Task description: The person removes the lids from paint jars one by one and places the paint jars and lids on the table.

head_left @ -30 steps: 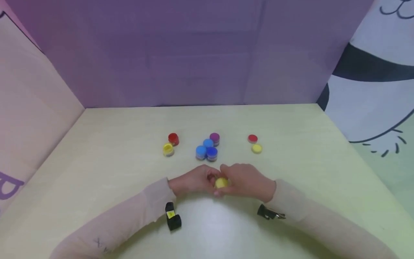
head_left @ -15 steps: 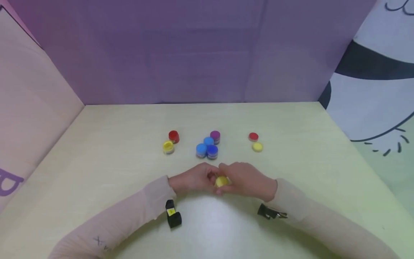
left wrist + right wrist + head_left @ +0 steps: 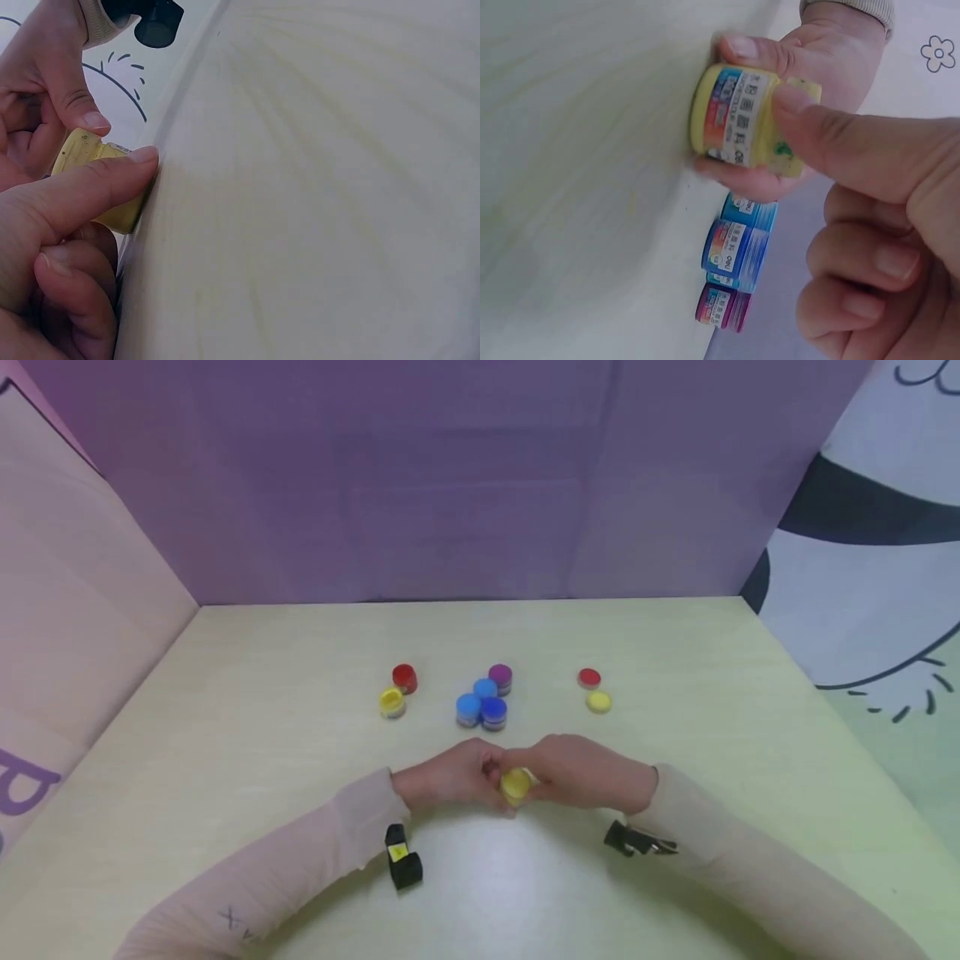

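Note:
A yellow paint jar (image 3: 731, 112) with a printed label lies between both hands, just over the table in the middle of the head view. My left hand (image 3: 457, 774) grips the jar's body, thumb and fingers on either side of it. At the jar's narrower capped end, my right hand (image 3: 588, 770) has its thumb on the yellow lid (image 3: 795, 139), which bears a green smudge. Its other fingers are curled. In the left wrist view, the left hand (image 3: 67, 202) partly hides the jar, and the right thumb is at the lid's edge.
Beyond the hands stand a light blue paint jar (image 3: 468, 709), a dark blue one (image 3: 493, 712), another light blue one and a purple one (image 3: 500, 677). A red jar (image 3: 404, 677) and open yellow jar (image 3: 392, 702) are left; red (image 3: 589, 677) and yellow lids (image 3: 598, 702) are right.
My right hand has shifted slightly right and its fingers have moved on the jar, leaving more of the yellow top visible. The left hand stays nearly still. Other jars and lids have not moved.

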{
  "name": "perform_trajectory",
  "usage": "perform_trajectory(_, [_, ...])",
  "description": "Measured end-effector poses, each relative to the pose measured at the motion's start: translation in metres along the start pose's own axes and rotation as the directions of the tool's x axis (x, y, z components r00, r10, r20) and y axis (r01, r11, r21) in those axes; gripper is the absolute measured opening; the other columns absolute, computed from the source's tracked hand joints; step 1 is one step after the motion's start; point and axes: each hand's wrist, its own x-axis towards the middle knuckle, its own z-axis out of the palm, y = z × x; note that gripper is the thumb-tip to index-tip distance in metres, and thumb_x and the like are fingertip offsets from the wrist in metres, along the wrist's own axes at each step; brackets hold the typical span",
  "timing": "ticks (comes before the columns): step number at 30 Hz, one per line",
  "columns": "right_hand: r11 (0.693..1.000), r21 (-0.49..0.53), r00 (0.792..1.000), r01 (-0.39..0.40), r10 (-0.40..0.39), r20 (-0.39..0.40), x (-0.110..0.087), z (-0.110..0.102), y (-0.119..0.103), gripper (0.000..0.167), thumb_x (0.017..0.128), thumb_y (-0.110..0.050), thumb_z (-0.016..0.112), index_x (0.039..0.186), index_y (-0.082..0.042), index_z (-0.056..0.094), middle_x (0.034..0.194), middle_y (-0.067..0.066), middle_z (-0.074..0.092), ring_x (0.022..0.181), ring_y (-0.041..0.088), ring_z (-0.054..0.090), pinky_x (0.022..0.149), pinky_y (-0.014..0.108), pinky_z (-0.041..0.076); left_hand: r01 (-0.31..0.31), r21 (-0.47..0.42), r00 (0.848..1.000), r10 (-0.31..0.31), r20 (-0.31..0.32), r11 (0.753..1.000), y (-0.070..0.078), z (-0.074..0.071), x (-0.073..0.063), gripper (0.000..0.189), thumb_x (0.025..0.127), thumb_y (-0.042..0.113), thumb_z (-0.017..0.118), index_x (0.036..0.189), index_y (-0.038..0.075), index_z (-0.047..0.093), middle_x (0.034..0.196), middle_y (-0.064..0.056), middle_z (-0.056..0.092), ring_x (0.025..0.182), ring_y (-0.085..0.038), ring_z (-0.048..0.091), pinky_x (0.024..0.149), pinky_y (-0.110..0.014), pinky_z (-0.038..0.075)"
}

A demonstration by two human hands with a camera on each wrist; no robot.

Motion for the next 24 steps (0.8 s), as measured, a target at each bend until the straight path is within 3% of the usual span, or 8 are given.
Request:
perform_trajectory(4, [1.0, 0.021, 1.0, 0.023, -0.023, -0.012, -0.001, 0.0, 0.001, 0.029, 0.085, -0.013, 0.069, 0.113, -0.014, 0.062, 0.069, -0.007, 0.059, 0.059, 0.005, 0.048, 0.062, 0.02, 0.044, 0.008, 0.004, 1.0, -0.008, 0.0, 1.0, 0.0, 0.0, -0.001, 0.02, 0.077, 0.012, 0.078, 0.093, 0.014, 0.067, 0.073, 0.0, 0.057, 0.08, -0.013, 0.054, 0.077, -0.027, 0.042])
perform_trajectory(7, [0.998, 0.06, 0.999, 0.022, -0.019, -0.035, -0.002, 0.005, -0.001, 0.035, 0.084, -0.021, 0.071, 0.115, -0.013, 0.059, 0.066, -0.009, 0.055, 0.057, 0.003, 0.046, 0.059, 0.019, 0.042, -0.001, 0.03, 1.0, 0.001, -0.004, 1.0, 0.0, -0.001, -0.001, 0.02, 0.077, 0.012, 0.078, 0.093, 0.014, 0.066, 0.072, 0.0, 0.056, 0.076, -0.013, 0.053, 0.074, -0.026, 0.042])
perform_trajectory(13, [0.986, 0.099, 0.987, -0.136, 0.143, -0.07, -0.005, 0.015, -0.009, 0.046, 0.082, -0.042, 0.07, 0.11, -0.011, 0.05, 0.056, -0.009, 0.037, 0.047, 0.004, 0.032, 0.045, 0.019, 0.028, -0.01, 0.033, 1.0, 0.01, -0.01, 0.999, -0.001, -0.001, 0.0, 0.023, 0.077, 0.011, 0.078, 0.098, 0.017, 0.069, 0.064, 0.0, 0.051, 0.066, -0.014, 0.049, 0.069, -0.026, 0.04])
perform_trajectory(19, [0.947, 0.118, 0.95, -0.299, 0.307, -0.059, -0.002, 0.02, -0.015, 0.045, 0.08, -0.055, 0.066, 0.088, -0.014, 0.049, 0.057, -0.005, 0.041, 0.048, 0.007, 0.038, 0.045, 0.02, 0.029, -0.012, 0.028, 1.0, 0.012, -0.009, 1.0, -0.003, 0.001, 0.001, 0.027, 0.078, 0.012, 0.077, 0.103, 0.019, 0.07, 0.064, -0.001, 0.054, 0.062, -0.013, 0.048, 0.065, -0.023, 0.04])
perform_trajectory(24, [0.928, 0.114, 0.929, -0.355, 0.364, -0.064, 0.002, 0.021, -0.02, 0.044, 0.08, -0.054, 0.066, 0.085, -0.014, 0.049, 0.058, -0.003, 0.044, 0.049, 0.01, 0.041, 0.045, 0.022, 0.029, -0.026, 0.068, 0.999, 0.027, -0.017, 0.997, -0.001, -0.001, 0.0, 0.026, 0.08, 0.012, 0.076, 0.103, 0.02, 0.07, 0.065, -0.001, 0.055, 0.064, -0.013, 0.05, 0.068, -0.024, 0.041])
